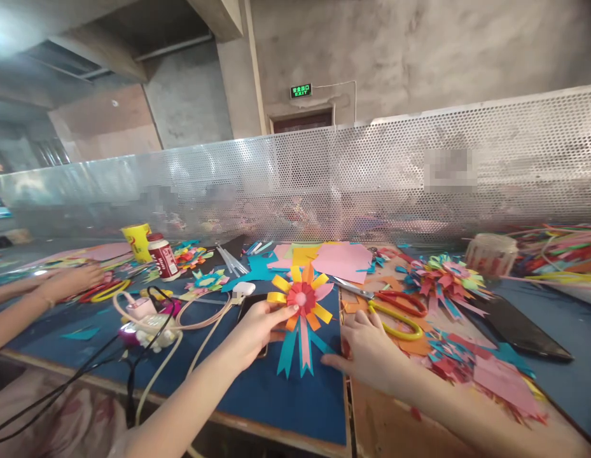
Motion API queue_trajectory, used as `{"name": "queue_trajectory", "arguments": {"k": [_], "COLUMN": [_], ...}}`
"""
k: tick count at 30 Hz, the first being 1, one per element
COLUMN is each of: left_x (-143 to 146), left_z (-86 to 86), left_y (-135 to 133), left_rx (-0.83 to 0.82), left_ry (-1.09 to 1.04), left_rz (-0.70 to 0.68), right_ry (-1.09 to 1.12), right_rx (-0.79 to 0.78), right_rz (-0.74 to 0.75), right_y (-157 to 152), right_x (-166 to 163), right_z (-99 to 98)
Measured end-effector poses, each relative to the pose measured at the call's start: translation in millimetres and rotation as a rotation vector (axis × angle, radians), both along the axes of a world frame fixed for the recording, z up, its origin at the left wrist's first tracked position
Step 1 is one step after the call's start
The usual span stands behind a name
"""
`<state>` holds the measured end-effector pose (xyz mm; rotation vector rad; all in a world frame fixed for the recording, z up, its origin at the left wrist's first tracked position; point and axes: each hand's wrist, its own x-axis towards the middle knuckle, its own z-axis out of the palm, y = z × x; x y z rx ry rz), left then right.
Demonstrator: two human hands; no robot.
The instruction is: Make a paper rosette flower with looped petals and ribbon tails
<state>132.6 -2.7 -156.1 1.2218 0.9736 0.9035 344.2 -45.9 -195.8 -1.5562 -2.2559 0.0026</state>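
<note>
My left hand (264, 331) pinches a paper flower rosette (302, 299) between thumb and fingers, the thumb resting near its centre. The rosette has a red pleated middle with a pink dot, yellow, orange and pink loops, and blue and pink ribbon tails hanging below. My right hand (371, 343) lies low over the table seam with its thumb spread from the fingers, holding nothing that I can see. Its fingertips are next to scissors (395, 324) with red and yellow handles, whose blades point left. A dark phone (247, 318) lies partly hidden behind my left hand.
Another person's hands (80, 280) work at the left. Around me are a bottle (164, 257), a yellow cup (137, 242), cables and plugs (149, 324), pink paper sheets (343, 261), a finished paper flower bunch (443, 280), paper scraps (505, 381) and another phone (519, 327). A perforated metal screen (395, 178) stands behind.
</note>
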Motion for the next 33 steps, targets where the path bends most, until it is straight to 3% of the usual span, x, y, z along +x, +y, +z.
{"name": "queue_trajectory", "arguments": {"k": [3, 6, 11, 14, 27, 33], "left_x": [-0.1, 0.5, 4.6, 11.4, 31.0, 34.2], "left_z": [-2.3, -3.5, -9.9, -13.8, -9.9, -6.2], "left_y": [-3.4, -4.7, -2.9, -1.9, -1.8, -1.2], "left_rx": [-0.031, -0.072, -0.073, -0.075, 0.045, 0.068], "left_ry": [-0.04, -0.139, -0.263, -0.29, -0.258, -0.232], "left_rz": [0.021, 0.021, 0.065, 0.071, 0.033, 0.06], "right_ry": [0.028, 0.218, 0.648, 0.764, 0.822, 0.819], "right_rx": [-0.12, -0.25, -0.306, -0.319, -0.399, -0.346], "right_rz": [-0.009, -0.051, 0.02, 0.052, 0.086, 0.106], "right_y": [-0.8, 2.1, 7.2, 8.0, 5.6, 7.7], "right_x": [-2.0, 2.0, 9.9, 10.2, 11.5, 11.0], "right_z": [-4.1, -3.2, 2.6, 5.8, 4.5, 2.7]}}
